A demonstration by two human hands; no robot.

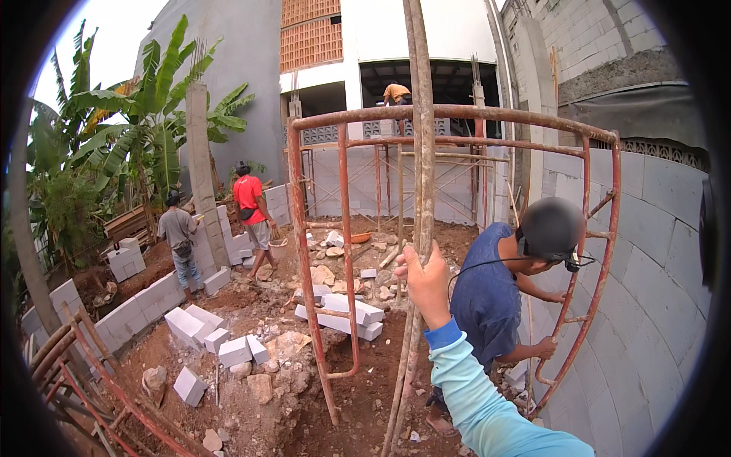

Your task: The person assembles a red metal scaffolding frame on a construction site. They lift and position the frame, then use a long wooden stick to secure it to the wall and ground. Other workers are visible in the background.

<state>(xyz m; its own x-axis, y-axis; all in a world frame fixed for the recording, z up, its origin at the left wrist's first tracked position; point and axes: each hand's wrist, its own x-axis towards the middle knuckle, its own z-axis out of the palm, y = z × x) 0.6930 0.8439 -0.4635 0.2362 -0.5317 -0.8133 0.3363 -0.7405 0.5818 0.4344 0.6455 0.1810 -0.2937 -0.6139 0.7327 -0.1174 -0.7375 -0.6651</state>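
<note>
Head view, right hand (pixel 428 283) gripping pole (pixel 421 152)

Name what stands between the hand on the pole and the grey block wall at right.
In the head view, a crouching person in a blue shirt and a red scaffold frame stand between the right hand gripping the pole and the wall.

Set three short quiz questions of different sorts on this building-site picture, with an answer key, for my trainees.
1. True or false: the wearer's hand grips an upright pole.
2. Multiple choice: the nearest co-worker wears a top that is A) red, B) blue, C) grey.
3. Fill in: the rusty scaffold frame stands beside a wall of grey ____.

Key: 1 true; 2 B; 3 blocks.
</note>
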